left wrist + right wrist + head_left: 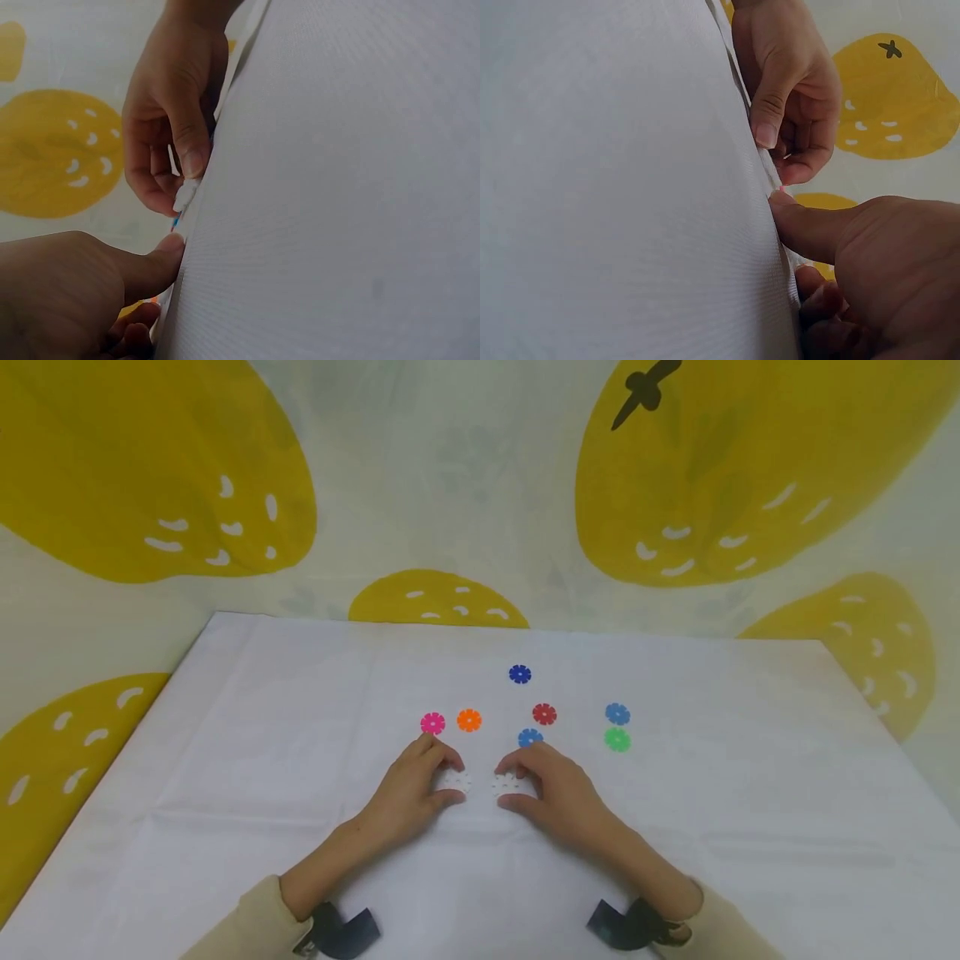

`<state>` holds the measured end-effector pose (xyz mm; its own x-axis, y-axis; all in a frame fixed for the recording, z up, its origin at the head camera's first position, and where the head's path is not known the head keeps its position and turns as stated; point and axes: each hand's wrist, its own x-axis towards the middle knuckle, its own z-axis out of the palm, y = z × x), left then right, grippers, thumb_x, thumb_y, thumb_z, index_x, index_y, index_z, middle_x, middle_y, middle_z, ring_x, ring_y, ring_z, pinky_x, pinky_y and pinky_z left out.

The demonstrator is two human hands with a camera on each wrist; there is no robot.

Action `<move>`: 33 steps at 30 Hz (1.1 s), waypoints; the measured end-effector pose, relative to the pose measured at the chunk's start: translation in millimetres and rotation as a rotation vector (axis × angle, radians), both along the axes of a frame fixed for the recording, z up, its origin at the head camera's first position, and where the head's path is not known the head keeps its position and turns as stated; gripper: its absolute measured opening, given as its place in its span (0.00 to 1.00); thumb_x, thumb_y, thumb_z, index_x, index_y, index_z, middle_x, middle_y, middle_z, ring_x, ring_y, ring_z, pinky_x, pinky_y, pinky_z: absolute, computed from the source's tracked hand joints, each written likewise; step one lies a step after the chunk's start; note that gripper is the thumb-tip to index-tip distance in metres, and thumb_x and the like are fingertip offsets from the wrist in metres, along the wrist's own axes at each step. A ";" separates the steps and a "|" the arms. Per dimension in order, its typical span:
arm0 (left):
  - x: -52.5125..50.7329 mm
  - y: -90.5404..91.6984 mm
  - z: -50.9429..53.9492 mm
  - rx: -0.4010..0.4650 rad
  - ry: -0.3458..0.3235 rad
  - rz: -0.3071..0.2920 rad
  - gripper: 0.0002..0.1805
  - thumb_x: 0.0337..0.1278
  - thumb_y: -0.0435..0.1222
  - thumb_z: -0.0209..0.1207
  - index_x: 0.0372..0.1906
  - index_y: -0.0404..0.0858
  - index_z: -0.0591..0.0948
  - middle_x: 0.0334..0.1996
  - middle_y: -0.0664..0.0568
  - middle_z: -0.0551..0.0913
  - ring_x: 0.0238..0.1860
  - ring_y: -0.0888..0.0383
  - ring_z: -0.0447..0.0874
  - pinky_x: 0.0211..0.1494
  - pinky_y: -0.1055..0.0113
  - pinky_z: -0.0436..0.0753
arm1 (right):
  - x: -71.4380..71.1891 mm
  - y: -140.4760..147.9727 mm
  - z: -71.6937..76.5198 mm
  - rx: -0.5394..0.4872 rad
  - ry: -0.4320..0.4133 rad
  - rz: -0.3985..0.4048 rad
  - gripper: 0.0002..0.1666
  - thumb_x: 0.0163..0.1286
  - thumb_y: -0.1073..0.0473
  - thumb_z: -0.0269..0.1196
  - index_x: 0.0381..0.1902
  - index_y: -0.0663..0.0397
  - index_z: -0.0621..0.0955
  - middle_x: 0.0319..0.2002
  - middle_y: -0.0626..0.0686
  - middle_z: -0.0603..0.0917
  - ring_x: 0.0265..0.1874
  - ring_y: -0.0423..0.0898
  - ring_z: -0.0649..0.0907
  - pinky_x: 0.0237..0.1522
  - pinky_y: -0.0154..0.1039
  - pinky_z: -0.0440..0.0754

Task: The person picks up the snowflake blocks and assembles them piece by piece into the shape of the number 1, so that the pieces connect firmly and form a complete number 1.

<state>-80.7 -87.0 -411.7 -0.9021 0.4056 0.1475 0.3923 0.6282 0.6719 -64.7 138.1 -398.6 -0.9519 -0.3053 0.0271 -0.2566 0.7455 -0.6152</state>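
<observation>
Near the middle of the cloth, my left hand (pixel 414 789) curls its thumb and fingers round a white notched disc (pixel 457 781). Facing it across a small gap, my right hand (pixel 561 793) holds another white notched disc (pixel 506 784) between thumb and fingers. The left wrist view shows the right hand (pixel 176 105) pinching a white piece (pixel 186 195), with the left hand (pixel 75 292) below. In the right wrist view the left hand (pixel 791 90) is above and the right hand (pixel 885 262) lies low, its disc hidden.
Beyond my hands on the white-covered table (pixel 300 718) lie pink (pixel 432 723), orange (pixel 469 720), dark blue (pixel 520 674) and red (pixel 544 714) discs. A blue disc (pixel 530 738) sits just past my right fingers; another blue (pixel 618 713) and a green one (pixel 617 739) are farther right.
</observation>
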 end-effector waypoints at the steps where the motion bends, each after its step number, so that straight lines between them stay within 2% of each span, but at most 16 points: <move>1: 0.0 0.2 -0.1 0.003 0.001 0.000 0.18 0.44 0.33 0.73 0.42 0.43 0.79 0.40 0.57 0.73 0.46 0.58 0.72 0.51 0.62 0.77 | -0.1 0.1 -0.1 -0.007 0.006 0.002 0.22 0.54 0.53 0.74 0.47 0.37 0.81 0.34 0.38 0.75 0.28 0.37 0.74 0.29 0.29 0.77; 8: 0.5 0.3 0.7 0.035 -0.007 -0.014 0.20 0.44 0.33 0.73 0.43 0.44 0.77 0.39 0.59 0.76 0.44 0.61 0.73 0.51 0.63 0.77 | -0.6 -0.1 0.2 -0.045 0.011 0.000 0.21 0.53 0.55 0.75 0.45 0.37 0.82 0.29 0.37 0.75 0.21 0.37 0.72 0.23 0.30 0.73; 15: 0.2 -1.5 0.6 0.051 -0.022 -0.039 0.19 0.48 0.33 0.71 0.43 0.47 0.76 0.31 0.60 0.75 0.33 0.63 0.71 0.40 0.67 0.76 | -2.1 1.2 -0.8 -0.071 -0.017 0.000 0.20 0.54 0.54 0.74 0.45 0.34 0.82 0.23 0.36 0.75 0.19 0.37 0.73 0.21 0.30 0.73; 19: -0.3 -3.3 1.9 0.091 -0.016 -0.066 0.18 0.51 0.32 0.68 0.45 0.47 0.74 0.23 0.61 0.71 0.24 0.64 0.67 0.31 0.70 0.72 | -2.8 2.0 -0.6 -0.090 -0.048 -0.014 0.20 0.55 0.53 0.74 0.46 0.34 0.82 0.22 0.37 0.76 0.20 0.37 0.75 0.23 0.30 0.76; 23: -0.9 -4.7 1.0 0.174 -0.027 -0.118 0.17 0.55 0.30 0.65 0.46 0.46 0.72 0.17 0.62 0.67 0.18 0.67 0.62 0.26 0.71 0.68 | -3.3 1.9 2.0 -0.151 -0.111 -0.051 0.20 0.56 0.52 0.73 0.47 0.33 0.82 0.24 0.38 0.78 0.22 0.38 0.78 0.27 0.33 0.79; 27: -0.8 -4.6 0.8 0.258 -0.039 -0.168 0.17 0.57 0.30 0.63 0.48 0.44 0.71 0.17 0.62 0.69 0.16 0.67 0.63 0.26 0.71 0.69 | -4.9 2.0 4.9 -0.285 -0.215 -0.075 0.19 0.59 0.53 0.70 0.49 0.35 0.82 0.25 0.43 0.81 0.23 0.41 0.82 0.30 0.35 0.81; 30: -0.4 -4.7 1.3 0.285 -0.036 -0.178 0.17 0.58 0.30 0.63 0.49 0.44 0.72 0.18 0.62 0.68 0.16 0.67 0.64 0.26 0.71 0.69 | -6.3 2.3 6.6 -0.391 -0.305 -0.064 0.18 0.62 0.54 0.68 0.51 0.39 0.82 0.26 0.48 0.83 0.25 0.44 0.84 0.35 0.35 0.82; 33: 0.0 -4.5 1.5 0.307 -0.041 -0.183 0.17 0.59 0.30 0.62 0.50 0.44 0.71 0.18 0.62 0.68 0.16 0.66 0.64 0.25 0.71 0.68 | -7.2 2.7 7.6 -0.445 -0.362 -0.047 0.18 0.63 0.55 0.67 0.52 0.42 0.81 0.27 0.50 0.83 0.27 0.45 0.86 0.39 0.33 0.83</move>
<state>-80.8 -91.5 -410.1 -0.8265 0.5032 0.2524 0.4480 0.3163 0.8362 -71.9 140.8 -391.1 -0.9368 -0.2961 -0.1864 0.0555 0.4003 -0.9147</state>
